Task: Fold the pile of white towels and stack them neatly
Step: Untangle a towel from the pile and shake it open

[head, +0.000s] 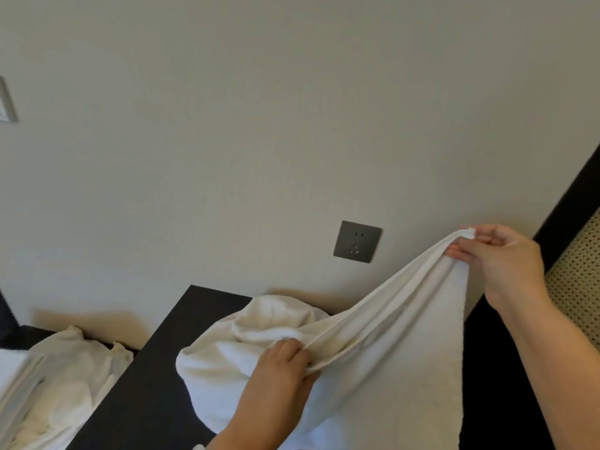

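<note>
Over the dark table (146, 384) I'm holding 1 white towel (389, 352) stretched out: right hand (496, 258) pinches its corner up high, left hand (282, 368) grips the hem low, and the rest is bunched on the tabletop. My worry is that the right pinch is only on the tip, so it could slip. The left might have 2 layers, hard to tell.

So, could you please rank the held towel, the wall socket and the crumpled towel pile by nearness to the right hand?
1. held towel, pinched in the right hand.
2. wall socket, to its left.
3. crumpled towel pile, far left.
</note>
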